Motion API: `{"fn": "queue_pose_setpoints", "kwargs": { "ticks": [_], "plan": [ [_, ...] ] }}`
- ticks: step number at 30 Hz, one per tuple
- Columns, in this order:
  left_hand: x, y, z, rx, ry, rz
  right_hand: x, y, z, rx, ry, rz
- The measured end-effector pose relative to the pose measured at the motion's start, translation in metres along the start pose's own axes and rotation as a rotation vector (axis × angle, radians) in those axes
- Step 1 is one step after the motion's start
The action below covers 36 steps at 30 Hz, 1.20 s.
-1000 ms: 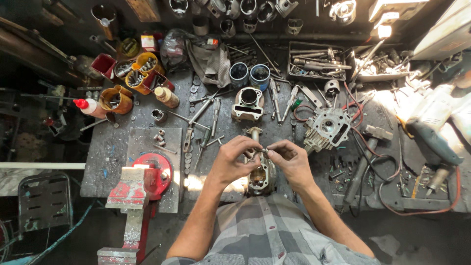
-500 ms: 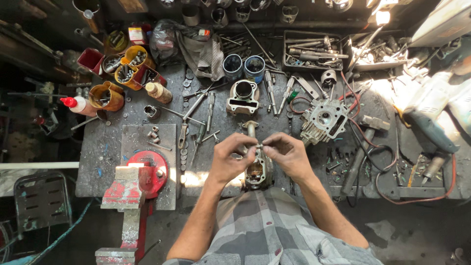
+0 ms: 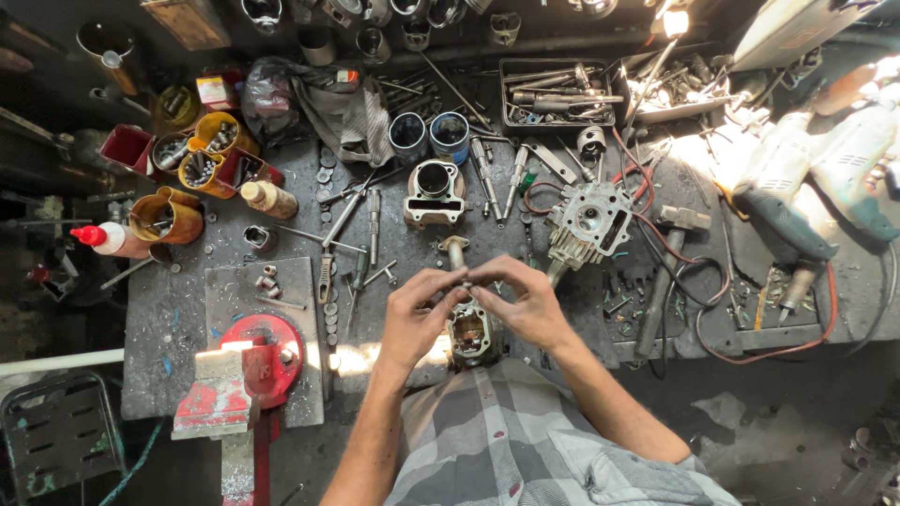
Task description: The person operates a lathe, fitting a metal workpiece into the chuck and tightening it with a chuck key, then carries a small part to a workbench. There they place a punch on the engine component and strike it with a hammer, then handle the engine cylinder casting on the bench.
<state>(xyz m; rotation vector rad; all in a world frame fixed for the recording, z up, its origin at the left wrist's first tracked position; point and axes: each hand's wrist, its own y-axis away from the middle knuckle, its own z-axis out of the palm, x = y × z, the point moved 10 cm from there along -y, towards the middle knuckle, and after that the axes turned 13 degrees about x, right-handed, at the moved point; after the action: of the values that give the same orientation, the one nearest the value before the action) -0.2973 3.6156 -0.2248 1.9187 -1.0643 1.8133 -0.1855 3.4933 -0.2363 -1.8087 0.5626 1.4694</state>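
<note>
I see my left hand (image 3: 417,314) and right hand (image 3: 530,305) meeting fingertip to fingertip, pinching something too small to identify above the grey metal engine piston assembly (image 3: 469,333).

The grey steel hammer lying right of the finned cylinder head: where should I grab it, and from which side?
Take the grey steel hammer by its long handle, at the lower half near the bench's front edge, probably coming from above with the right hand. The head lies at the far end beside the finned cylinder head, with a red cable crossing close by, so the near handle end looks freest.
</note>
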Motion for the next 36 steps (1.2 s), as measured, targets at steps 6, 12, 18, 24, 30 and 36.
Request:
{"fn": "queue_pose_setpoints", "kwargs": {
  "ticks": [6,12,18,24,30,36],
  "plan": [
    [-0.043,0.010,-0.007,0.102,0.195,-0.170,0.038,0.013,0.016,0.035,-0.092,0.281],
    [-0.021,0.017,-0.001,0.142,0.214,-0.004,0.054,0.029,0.040,-0.090,-0.399,0.504],
    [0.010,0.005,-0.015,0.080,-0.067,0.120,0.071,0.029,0.025,-0.049,-0.319,0.562],
    [0.022,-0.005,-0.020,-0.088,-0.201,0.222,0.069,0.026,0.019,-0.054,-0.316,0.482],
    [-0.022,-0.019,-0.019,-0.161,-0.350,0.119,0.075,0.013,-0.022,0.156,-0.060,0.458],
    [-0.071,-0.018,0.036,-0.507,-0.609,0.276,0.078,0.017,-0.042,0.189,-0.030,0.448]
  ]
}}
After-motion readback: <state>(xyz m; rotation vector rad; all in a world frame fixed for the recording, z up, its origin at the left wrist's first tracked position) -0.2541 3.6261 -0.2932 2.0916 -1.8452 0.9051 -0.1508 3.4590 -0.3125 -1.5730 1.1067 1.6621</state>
